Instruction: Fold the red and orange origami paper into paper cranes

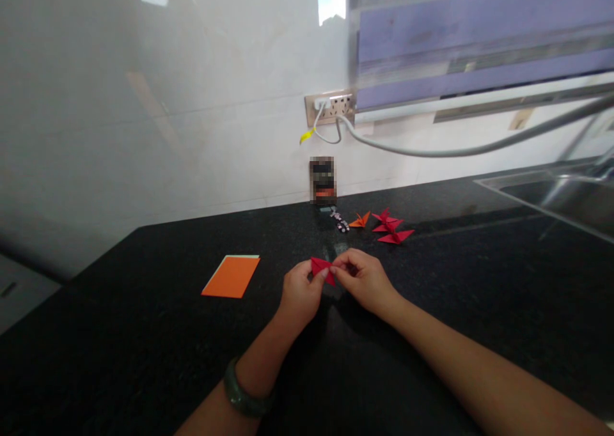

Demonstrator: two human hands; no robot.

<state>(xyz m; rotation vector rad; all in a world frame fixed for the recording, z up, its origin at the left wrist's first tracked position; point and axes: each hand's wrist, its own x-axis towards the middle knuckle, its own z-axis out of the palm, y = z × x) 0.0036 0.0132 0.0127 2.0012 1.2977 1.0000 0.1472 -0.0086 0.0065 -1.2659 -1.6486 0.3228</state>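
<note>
Between my two hands is a small piece of folded red paper (320,269), pointed at its lower end. My left hand (301,290) grips it from the left, the thumb lying across its front. With thumb and fingertips my right hand (363,280) pinches its right edge. Beyond my right hand stand several red paper cranes (396,236) close together, with one orange paper crane (361,220) just left of them. A stack of square paper (231,277), orange on top with a pale edge showing behind, lies to the left of my left hand.
A phone-like object (323,180), blurred out, leans on the wall with a beaded strap (340,222) in front. Above it, a grey cable (407,151) runs right from the wall socket (330,107). A sink (551,190) is set into the dark counter (144,353) at right.
</note>
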